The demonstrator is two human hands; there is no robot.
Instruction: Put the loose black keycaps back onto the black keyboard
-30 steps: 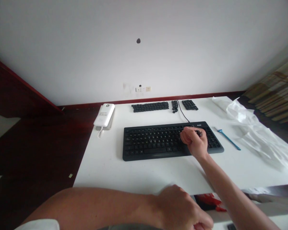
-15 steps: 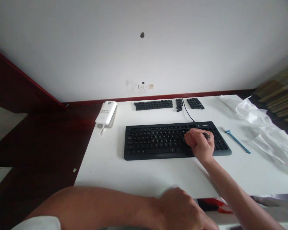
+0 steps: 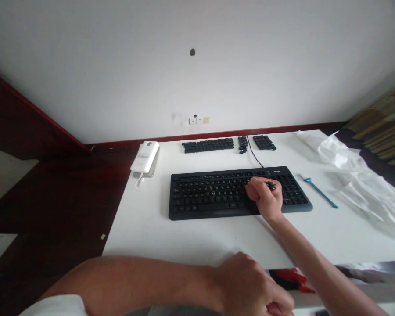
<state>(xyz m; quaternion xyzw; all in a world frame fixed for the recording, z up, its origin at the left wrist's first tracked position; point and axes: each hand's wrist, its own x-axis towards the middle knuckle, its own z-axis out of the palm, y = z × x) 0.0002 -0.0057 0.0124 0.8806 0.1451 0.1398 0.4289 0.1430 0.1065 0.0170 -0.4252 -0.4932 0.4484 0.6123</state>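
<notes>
A right hand (image 3: 265, 197) rests over the right-hand half of a black keyboard (image 3: 207, 193) on a white tabletop (image 3: 184, 241), its fingers curled tight around a small dark piece (image 3: 271, 186) that pokes from the top of the fist. The left hand (image 3: 250, 281) lies bent at the near edge, fingers partly out of frame; whether it grips anything cannot be told.

Behind the keyboard, black keys sit in three groups: a long block (image 3: 209, 145), a narrow cluster (image 3: 242, 144) and a squarish block (image 3: 264, 142). Most of the board appears stripped, pale marks showing where keys would sit, while the space bar (image 3: 213, 206) and its neighbors look in place. Refitting or further removal, whichever applies, seems unfinished. A blue tool (image 3: 321, 193) lies just beside the keyboard, untouched.
</notes>
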